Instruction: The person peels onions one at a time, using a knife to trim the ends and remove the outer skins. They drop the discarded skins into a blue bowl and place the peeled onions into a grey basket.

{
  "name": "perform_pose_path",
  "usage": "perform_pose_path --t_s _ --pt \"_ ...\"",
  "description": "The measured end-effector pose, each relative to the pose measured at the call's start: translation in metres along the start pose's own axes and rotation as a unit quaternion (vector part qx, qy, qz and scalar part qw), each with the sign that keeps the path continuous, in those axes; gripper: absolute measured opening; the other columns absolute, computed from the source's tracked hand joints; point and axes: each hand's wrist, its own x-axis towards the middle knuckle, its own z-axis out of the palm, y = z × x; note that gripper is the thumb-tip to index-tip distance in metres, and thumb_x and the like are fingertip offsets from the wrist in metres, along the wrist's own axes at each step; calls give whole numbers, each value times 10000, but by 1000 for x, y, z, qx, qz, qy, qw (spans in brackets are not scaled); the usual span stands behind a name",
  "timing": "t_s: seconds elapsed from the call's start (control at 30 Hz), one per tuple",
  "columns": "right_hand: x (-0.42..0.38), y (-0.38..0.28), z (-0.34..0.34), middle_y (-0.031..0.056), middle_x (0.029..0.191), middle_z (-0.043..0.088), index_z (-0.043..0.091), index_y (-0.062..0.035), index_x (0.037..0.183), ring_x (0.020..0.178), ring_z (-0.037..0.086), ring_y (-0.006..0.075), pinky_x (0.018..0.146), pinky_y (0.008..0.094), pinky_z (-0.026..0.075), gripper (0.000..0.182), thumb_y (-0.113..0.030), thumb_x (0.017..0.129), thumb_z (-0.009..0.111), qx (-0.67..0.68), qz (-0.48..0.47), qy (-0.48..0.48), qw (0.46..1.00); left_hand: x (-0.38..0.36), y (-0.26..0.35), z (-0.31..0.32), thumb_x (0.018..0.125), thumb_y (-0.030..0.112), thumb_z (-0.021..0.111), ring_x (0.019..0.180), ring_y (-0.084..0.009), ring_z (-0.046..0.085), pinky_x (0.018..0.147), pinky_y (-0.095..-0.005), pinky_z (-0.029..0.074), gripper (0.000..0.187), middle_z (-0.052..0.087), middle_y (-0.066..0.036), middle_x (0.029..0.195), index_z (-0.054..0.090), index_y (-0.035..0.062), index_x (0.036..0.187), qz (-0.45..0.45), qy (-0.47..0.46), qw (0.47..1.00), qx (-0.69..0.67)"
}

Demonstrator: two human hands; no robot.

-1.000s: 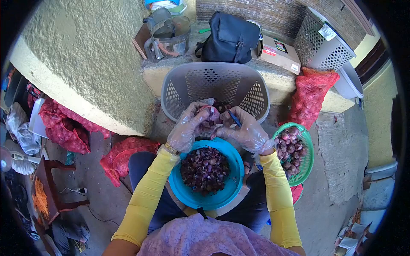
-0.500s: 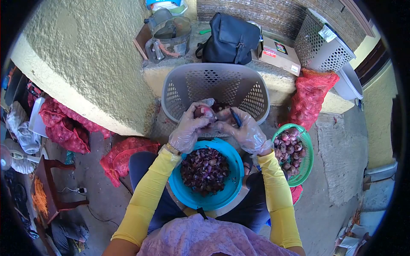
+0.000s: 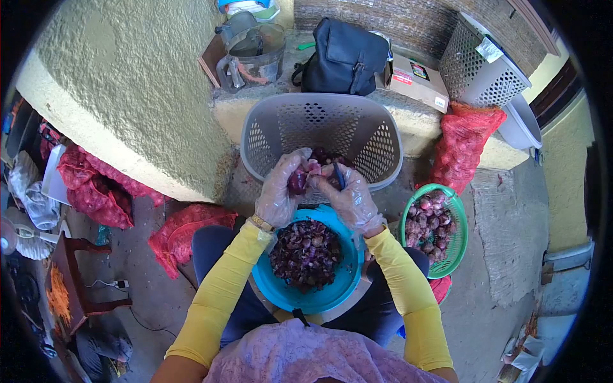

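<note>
My left hand (image 3: 280, 190), in a clear plastic glove, is closed around a red onion (image 3: 297, 182). In my gloved right hand (image 3: 353, 203) is a small knife with a dark handle (image 3: 339, 175); its blade is hard to make out. The fingers of both hands meet at the onion, over the front rim of a grey perforated basket (image 3: 377, 121). Several red onions (image 3: 324, 155) lie inside that basket, partly hidden by my hands. Below my hands, between my legs, a blue tub (image 3: 263, 281) holds a heap of purple onion skins and trimmings (image 3: 306, 255).
To my right stands a green basket (image 3: 462, 239) of unpeeled red onions. Behind it leans a red mesh sack (image 3: 466, 143). More mesh sacks (image 3: 188, 233) lie to the left. A black backpack (image 3: 345, 57) and a cardboard box (image 3: 418, 80) sit on the ledge ahead.
My right hand has shifted left and slightly down, closer to my left hand. The onion has moved a little lower and left, and more of the onions in the grey basket show.
</note>
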Motion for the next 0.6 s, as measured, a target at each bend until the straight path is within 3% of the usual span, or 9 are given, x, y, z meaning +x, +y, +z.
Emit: perform_pose_path --t_s 0.13,0.2,0.23,0.3,0.33,0.47,0.53,0.57,0.6 --pt "1 2 -16 28 943 725 696 -7 1053 871 624 79 822 280 523 137 -69 939 741 44 10 -7 999 16 3 -26 1035 256 646 993 -223 660 883 -403 593 277 658 -83 1044 619 28 1190 -39 -38 988 -146" --pt "-3 -9 -29 31 935 724 693 -22 1080 875 634 93 847 297 522 194 -99 915 760 -64 95 -174 978 16 6 -28 1018 213 664 1029 -249 647 932 -450 593 244 646 -122 1074 607 10 1143 -18 -24 985 -169" --pt "-4 -16 -30 31 935 724 693 -22 1080 875 634 93 847 297 522 194 -99 915 760 -64 94 -175 978 15 8 -26 1018 213 664 1029 -249 647 932 -450 593 244 646 -122 1074 607 10 1143 -17 -24 985 -169" --pt "-8 -29 -30 47 917 724 707 -26 1044 885 654 112 854 320 528 222 -156 884 788 -131 43 -264 955 12 9 -21 1020 213 652 1060 -283 638 992 -491 582 282 637 -145 1098 602 -10 1186 10 -24 984 -175" --pt "-13 -36 -29 58 926 727 713 -27 1050 894 657 115 858 317 528 276 -209 865 808 -56 72 -277 956 12 8 -20 1020 213 652 1060 -283 638 992 -491 582 282 637 -145 1098 602 -10 1186 10 -24 984 -176" --pt "-9 -33 -24 65 965 735 704 -27 1095 922 652 109 891 309 522 296 -209 888 812 -156 59 -231 958 8 7 -12 1014 211 640 1122 -301 635 1047 -521 551 287 643 -163 1143 605 -11 1192 -19 -19 981 -192" --pt "-4 -33 -18 64 1050 731 678 -25 1214 960 643 110 933 297 509 380 -230 922 807 -173 142 -121 967 6 5 -10 1009 207 639 1138 -288 636 1067 -516 535 280 649 -160 1166 611 -4 1191 -21 -10 983 -184" --pt "-3 -28 -12 64 1050 731 678 -25 1214 960 643 110 933 297 509 380 -230 922 807 -174 142 -121 967 6 4 -10 1015 224 627 1149 -290 637 1064 -506 539 287 651 -166 1196 612 -3 1191 -14 -32 985 -171" --pt "-4 -22 -3 59 1064 726 679 -19 1230 968 634 107 929 292 508 384 -237 937 798 -82 63 -74 992 5 2 -11 1021 241 615 1160 -292 638 1061 -496 543 295 653 -172 1225 613 -1 1190 -6 -53 986 -158"
